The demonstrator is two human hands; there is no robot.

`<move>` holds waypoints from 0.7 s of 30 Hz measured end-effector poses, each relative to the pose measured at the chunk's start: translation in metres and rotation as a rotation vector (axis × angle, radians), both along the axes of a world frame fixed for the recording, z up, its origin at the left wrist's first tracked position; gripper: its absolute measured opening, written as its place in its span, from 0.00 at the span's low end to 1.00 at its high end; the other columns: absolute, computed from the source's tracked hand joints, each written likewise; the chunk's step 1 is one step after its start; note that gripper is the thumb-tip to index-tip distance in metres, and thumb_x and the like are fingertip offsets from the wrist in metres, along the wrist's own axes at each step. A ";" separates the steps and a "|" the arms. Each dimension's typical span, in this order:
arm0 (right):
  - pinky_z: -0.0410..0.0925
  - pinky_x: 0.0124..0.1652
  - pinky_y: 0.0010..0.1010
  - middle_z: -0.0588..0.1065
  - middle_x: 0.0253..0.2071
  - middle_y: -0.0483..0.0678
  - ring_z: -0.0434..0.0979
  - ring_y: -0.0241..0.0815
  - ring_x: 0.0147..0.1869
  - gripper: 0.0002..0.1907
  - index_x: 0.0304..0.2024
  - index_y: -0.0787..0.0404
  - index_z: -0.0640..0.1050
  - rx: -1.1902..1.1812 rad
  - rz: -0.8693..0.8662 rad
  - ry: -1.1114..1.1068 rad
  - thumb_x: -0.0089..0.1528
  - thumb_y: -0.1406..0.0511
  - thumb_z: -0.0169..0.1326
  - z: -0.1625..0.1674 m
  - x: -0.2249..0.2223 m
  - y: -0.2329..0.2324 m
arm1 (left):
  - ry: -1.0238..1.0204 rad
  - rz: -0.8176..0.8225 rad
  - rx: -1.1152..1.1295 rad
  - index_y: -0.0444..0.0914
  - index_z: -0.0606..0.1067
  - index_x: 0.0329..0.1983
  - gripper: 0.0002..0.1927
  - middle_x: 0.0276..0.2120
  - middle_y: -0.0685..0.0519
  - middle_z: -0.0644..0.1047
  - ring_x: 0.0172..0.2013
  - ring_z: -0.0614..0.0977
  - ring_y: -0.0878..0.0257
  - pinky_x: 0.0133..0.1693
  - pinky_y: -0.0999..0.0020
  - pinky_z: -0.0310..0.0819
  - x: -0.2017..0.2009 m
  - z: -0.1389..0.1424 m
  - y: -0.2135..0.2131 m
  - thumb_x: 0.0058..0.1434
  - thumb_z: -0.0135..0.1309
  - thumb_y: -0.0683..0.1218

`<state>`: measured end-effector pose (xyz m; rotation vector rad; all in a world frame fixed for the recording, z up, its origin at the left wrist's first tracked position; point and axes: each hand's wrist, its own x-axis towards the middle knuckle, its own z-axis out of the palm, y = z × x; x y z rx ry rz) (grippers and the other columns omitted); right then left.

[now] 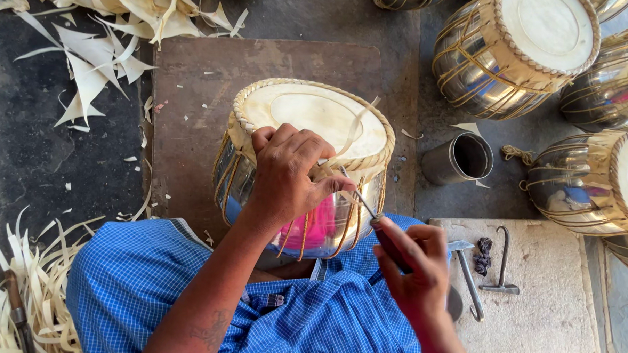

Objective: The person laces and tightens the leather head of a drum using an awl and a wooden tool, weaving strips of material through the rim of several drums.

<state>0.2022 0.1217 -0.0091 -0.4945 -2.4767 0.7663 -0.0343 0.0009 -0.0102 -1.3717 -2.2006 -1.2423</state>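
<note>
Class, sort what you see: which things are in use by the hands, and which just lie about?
In use: left hand on drum; right hand holding awl; strap.

Lying about: metal cup, hook tool, finished drums, strip offcuts.

A shiny metal drum with a pale skin head and woven strap rim stands tilted between the person's knees, on a blue checked cloth. The left hand grips the near rim of the drum, fingers curled over the braid. The right hand holds a thin awl whose tip meets the lacing just beside the left thumb. Near the drum stands a metal cup; finished drums lie to the right, pale strap offcuts on the floor.
</note>
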 end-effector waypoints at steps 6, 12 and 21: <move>0.73 0.45 0.24 0.71 0.49 0.48 0.77 0.36 0.49 0.26 0.61 0.58 0.77 -0.463 0.035 0.093 0.59 0.69 0.64 -0.034 0.002 -0.003 | -0.001 0.015 0.023 0.44 0.77 0.38 0.28 0.36 0.58 0.80 0.41 0.77 0.59 0.52 0.56 0.57 0.000 -0.006 -0.004 0.54 0.60 0.70; 0.69 0.39 0.24 0.71 0.45 0.52 0.74 0.39 0.43 0.28 0.65 0.63 0.76 -0.685 0.022 0.122 0.61 0.71 0.64 -0.047 0.011 -0.008 | -0.007 0.032 0.025 0.44 0.77 0.37 0.27 0.34 0.58 0.80 0.39 0.77 0.59 0.51 0.56 0.57 0.007 -0.011 -0.009 0.53 0.61 0.70; 0.62 0.24 0.22 0.75 0.44 0.53 0.68 0.37 0.29 0.32 0.73 0.61 0.70 -1.609 -0.016 0.227 0.64 0.69 0.57 -0.044 0.024 -0.036 | 0.040 0.068 0.082 0.44 0.77 0.36 0.25 0.34 0.59 0.80 0.39 0.77 0.59 0.50 0.55 0.57 0.029 0.004 -0.022 0.53 0.64 0.67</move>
